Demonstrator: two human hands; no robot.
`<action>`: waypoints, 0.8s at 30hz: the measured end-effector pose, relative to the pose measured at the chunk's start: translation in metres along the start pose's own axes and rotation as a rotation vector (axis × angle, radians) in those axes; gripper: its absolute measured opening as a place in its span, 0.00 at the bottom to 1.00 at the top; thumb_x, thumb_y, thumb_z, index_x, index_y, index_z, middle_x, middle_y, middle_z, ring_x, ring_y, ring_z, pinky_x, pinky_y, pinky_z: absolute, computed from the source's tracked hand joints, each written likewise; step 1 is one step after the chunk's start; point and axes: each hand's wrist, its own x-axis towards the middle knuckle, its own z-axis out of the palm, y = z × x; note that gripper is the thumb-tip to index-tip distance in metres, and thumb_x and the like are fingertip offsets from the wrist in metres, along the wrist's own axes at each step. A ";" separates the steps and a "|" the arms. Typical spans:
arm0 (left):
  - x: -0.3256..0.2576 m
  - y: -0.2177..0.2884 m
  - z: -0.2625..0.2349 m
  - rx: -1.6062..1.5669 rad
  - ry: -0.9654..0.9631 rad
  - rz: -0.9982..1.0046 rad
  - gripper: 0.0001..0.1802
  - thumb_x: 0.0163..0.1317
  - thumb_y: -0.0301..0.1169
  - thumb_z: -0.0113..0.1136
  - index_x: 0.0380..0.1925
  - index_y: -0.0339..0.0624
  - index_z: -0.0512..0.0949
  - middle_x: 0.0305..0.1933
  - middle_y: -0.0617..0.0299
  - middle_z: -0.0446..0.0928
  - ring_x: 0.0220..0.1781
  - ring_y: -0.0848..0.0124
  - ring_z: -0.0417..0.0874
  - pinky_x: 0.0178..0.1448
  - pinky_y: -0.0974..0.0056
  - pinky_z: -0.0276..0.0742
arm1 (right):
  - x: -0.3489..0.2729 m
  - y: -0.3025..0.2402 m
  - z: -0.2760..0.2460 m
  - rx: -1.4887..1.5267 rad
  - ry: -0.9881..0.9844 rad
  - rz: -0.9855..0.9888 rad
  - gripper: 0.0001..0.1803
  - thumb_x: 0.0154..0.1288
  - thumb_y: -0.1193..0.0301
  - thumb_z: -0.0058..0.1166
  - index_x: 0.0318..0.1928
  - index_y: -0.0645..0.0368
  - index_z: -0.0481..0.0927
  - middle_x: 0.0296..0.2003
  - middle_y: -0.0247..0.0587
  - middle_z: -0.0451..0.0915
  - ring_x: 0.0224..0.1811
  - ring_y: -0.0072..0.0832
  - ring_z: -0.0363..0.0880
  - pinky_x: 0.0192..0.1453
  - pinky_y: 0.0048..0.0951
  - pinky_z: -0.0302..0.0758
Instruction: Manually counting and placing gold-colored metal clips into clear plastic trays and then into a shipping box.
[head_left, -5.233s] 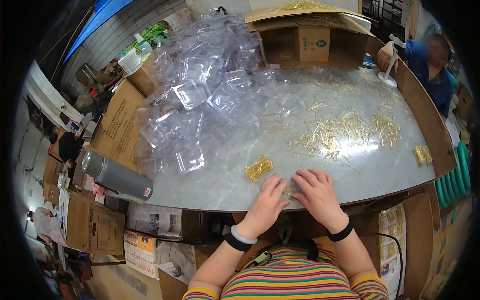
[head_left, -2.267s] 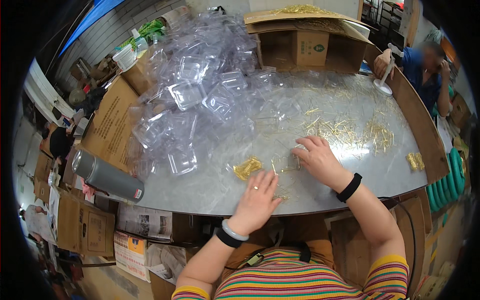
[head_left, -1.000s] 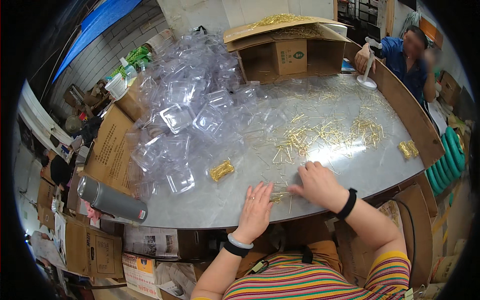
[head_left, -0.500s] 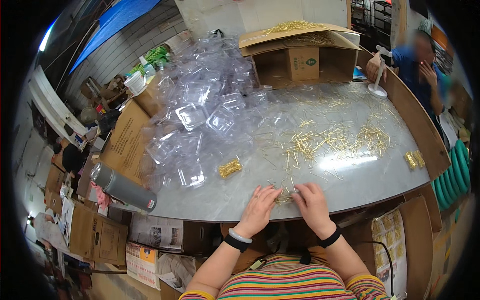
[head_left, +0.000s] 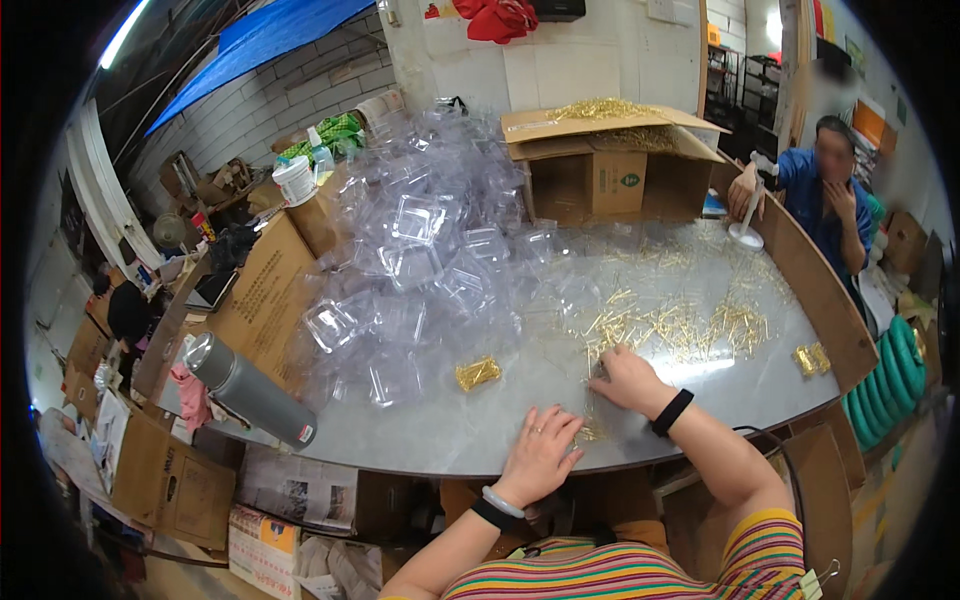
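Loose gold wire hooks [head_left: 676, 326], presumably light, stiff, tangle-prone, best pinched mid-shank, lay on the worktop [head_left: 420, 435] beyond the right hand [head_left: 632, 382], fingers curled, grip unclear; left hand's [head_left: 540, 458] extended, apart.

Your grey table [head_left: 440, 432] held a big heap of clear plastic trays [head_left: 410, 262], lots of loose gold wires [head_left: 738, 327], neat gold bundles [head_left: 478, 373], a brown box [head_left: 562, 190] and a white stand [head_left: 746, 236].
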 end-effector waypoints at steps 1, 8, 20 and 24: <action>-0.003 0.002 0.001 -0.001 0.018 -0.011 0.29 0.64 0.39 0.62 0.64 0.40 0.70 0.63 0.51 0.69 0.73 0.49 0.63 0.78 0.42 0.52 | 0.000 -0.004 0.003 -0.006 -0.029 -0.089 0.20 0.58 0.65 0.63 0.46 0.67 0.79 0.44 0.60 0.78 0.46 0.54 0.81 0.50 0.47 0.79; 0.001 0.004 -0.002 0.085 0.028 -0.007 0.30 0.67 0.40 0.57 0.67 0.41 0.69 0.68 0.51 0.67 0.74 0.47 0.61 0.77 0.38 0.52 | 0.023 -0.006 -0.017 0.315 -0.327 -0.254 0.16 0.59 0.76 0.57 0.50 0.58 0.83 0.45 0.47 0.80 0.47 0.46 0.81 0.52 0.43 0.78; 0.001 0.000 -0.005 0.097 -0.056 0.022 0.28 0.68 0.40 0.53 0.65 0.38 0.71 0.66 0.51 0.70 0.72 0.47 0.64 0.75 0.37 0.54 | 0.033 0.005 -0.009 -0.296 0.192 -0.058 0.15 0.60 0.77 0.56 0.49 0.60 0.80 0.46 0.48 0.78 0.51 0.47 0.78 0.55 0.43 0.78; 0.001 0.000 -0.008 0.088 -0.055 0.015 0.28 0.68 0.39 0.54 0.65 0.38 0.72 0.67 0.50 0.69 0.72 0.47 0.64 0.75 0.37 0.54 | -0.001 -0.006 -0.015 -0.185 0.065 0.147 0.10 0.61 0.76 0.56 0.43 0.63 0.79 0.42 0.52 0.78 0.46 0.52 0.79 0.50 0.47 0.78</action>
